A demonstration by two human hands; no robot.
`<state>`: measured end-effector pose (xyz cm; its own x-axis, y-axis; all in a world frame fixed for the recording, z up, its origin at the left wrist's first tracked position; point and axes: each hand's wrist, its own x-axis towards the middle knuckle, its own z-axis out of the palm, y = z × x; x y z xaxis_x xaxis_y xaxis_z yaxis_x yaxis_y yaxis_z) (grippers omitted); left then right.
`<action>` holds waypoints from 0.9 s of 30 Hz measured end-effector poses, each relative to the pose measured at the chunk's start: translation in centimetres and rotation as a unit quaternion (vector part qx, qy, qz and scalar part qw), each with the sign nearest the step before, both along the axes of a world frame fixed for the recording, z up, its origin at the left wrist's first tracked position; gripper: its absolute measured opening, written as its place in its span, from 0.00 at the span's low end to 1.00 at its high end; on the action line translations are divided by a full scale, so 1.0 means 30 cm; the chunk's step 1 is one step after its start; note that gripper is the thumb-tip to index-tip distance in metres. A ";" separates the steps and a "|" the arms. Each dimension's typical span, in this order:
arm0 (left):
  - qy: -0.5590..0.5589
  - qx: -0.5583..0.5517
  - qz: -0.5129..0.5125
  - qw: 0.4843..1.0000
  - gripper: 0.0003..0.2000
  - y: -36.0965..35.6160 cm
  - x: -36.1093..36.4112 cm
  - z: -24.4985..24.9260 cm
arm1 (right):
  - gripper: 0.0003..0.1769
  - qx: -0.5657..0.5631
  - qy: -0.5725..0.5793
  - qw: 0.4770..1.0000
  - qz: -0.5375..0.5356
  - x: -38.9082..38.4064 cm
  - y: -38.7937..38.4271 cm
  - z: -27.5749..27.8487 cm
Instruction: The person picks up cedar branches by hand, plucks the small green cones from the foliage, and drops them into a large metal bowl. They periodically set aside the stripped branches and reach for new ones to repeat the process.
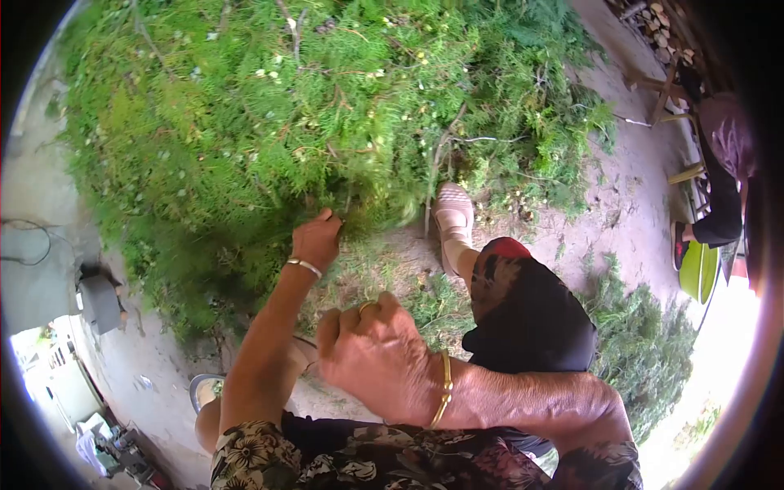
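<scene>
A large heap of green conifer branches (245, 122) fills the upper part of the view. At its lower edge my left hand (317, 241), with a silver bracelet on the wrist, is closed on a branch whose foliage is blurred by motion. Nearer to me, my right hand (380, 355) is raised before my lap, its fingers curled, a ring and a gold bangle on it. What it holds, if anything, is hidden behind the fingers.
My shoe (453, 214) stands beside the heap. Smaller cut branches (637, 343) lie to the right. At the far right a person (723, 163) sits near a green object (700, 271) and stacked firewood (657, 28). A grey block-like object (100, 302) stands at left.
</scene>
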<state>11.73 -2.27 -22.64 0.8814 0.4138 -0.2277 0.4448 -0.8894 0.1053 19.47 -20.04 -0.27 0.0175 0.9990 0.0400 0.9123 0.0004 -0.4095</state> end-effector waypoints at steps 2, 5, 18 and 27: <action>-0.144 -0.040 -0.057 0.987 0.07 0.033 -0.073 0.083 | 0.11 0.027 -0.008 1.000 -0.005 -0.012 0.010 -0.001; -0.102 -0.093 -0.060 0.989 0.05 0.020 -0.185 0.147 | 0.13 -0.013 0.004 0.999 0.041 -0.008 0.031 0.028; -0.416 -0.415 0.293 0.754 0.03 -0.104 -0.382 0.719 | 0.10 0.164 0.459 0.855 -0.176 0.076 0.215 0.029; -0.525 -0.664 0.292 0.445 0.03 -0.036 -0.376 0.760 | 0.14 0.111 0.352 0.925 -0.088 -0.045 0.267 0.007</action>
